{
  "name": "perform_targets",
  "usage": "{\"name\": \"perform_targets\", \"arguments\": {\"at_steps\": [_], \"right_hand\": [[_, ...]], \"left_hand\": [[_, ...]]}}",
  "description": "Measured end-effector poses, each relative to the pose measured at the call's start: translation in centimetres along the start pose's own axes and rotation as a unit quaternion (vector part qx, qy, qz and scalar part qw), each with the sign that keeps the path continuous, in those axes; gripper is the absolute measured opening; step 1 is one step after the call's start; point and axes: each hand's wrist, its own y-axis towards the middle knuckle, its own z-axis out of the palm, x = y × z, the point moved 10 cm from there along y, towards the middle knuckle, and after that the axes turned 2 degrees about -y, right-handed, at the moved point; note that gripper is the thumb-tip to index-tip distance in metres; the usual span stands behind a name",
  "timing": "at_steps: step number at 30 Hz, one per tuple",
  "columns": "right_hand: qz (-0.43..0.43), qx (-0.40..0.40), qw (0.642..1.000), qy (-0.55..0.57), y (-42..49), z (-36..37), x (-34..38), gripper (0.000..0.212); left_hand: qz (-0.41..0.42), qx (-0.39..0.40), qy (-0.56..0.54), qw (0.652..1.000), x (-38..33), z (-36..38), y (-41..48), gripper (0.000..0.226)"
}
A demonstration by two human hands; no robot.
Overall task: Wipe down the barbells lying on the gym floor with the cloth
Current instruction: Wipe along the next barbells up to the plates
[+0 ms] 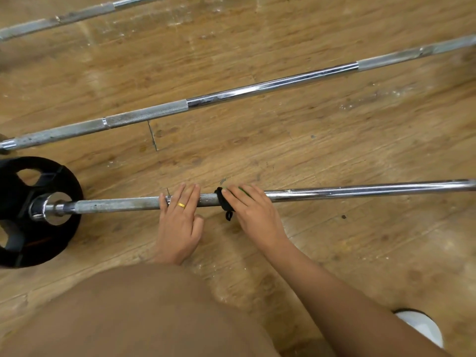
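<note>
Three barbells lie on the wooden floor (334, 130), roughly parallel and well apart.

Near bar (360, 189): runs left to right just in front of the person. Its left end carries a black plate (15, 191) that stands on edge on the floor.

Left hand (179, 222): rests on the knurled part of the near bar, right of the plate. The fingers are nearly straight and laid across the top of the bar, with the thumb on the near side. It grips nothing. There is a gold ring (181, 205) on one finger.

Right hand (255, 215): just right of the left hand and not touching it. The fingers lie flat over the cloth (225, 203) and press it onto the near bar. Whether any digit hooks under the bar cannot be told from this angle.

Cloth: dark (a green patch shows under the fingers), bunched around the near bar where the knurling meets the smooth chrome. A short tail hangs on the near side.

Middle bar (257, 88) and far bar (64, 18): both lie beyond the hands, and neither is touched.

Also in view: a brown trouser leg (141, 313) and a white shoe (422, 328).
</note>
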Motion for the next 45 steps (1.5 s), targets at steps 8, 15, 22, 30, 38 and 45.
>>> {"name": "perform_targets", "arguments": {"at_steps": [8,15,22,30,38,45], "right_hand": [[0.142,-0.172,0.974,0.046,-2.7,-6.6,-3.0,0.042],[0.181,-0.204,0.962,0.030,-4.1,-7.5,-1.4,0.039],[0.134,-0.079,0.988,0.015,-3.5,-1.8,-3.8,0.052],[0.164,-0.029,0.986,-0.003,-2.4,-0.6,-2.6,0.059],[0.182,-0.029,0.982,-0.037,-3.7,-2.1,-6.8,0.064],[0.133,-0.017,0.991,0.002,-1.8,-0.7,-2.9,0.055]], "left_hand": [[-0.016,0.001,-0.001,1.000,-0.3,-0.3,0.2,0.067],[-0.018,0.001,0.006,1.000,-0.1,-0.1,0.5,0.067],[-0.012,0.009,0.012,1.000,-0.3,-0.3,0.7,0.066],[-0.029,-0.013,0.009,0.999,-0.3,-0.3,1.0,0.066],[-0.024,-0.020,0.004,1.000,-0.5,-0.5,0.9,0.066],[-0.027,-0.024,0.005,0.999,-0.6,-0.3,0.4,0.066]]}}
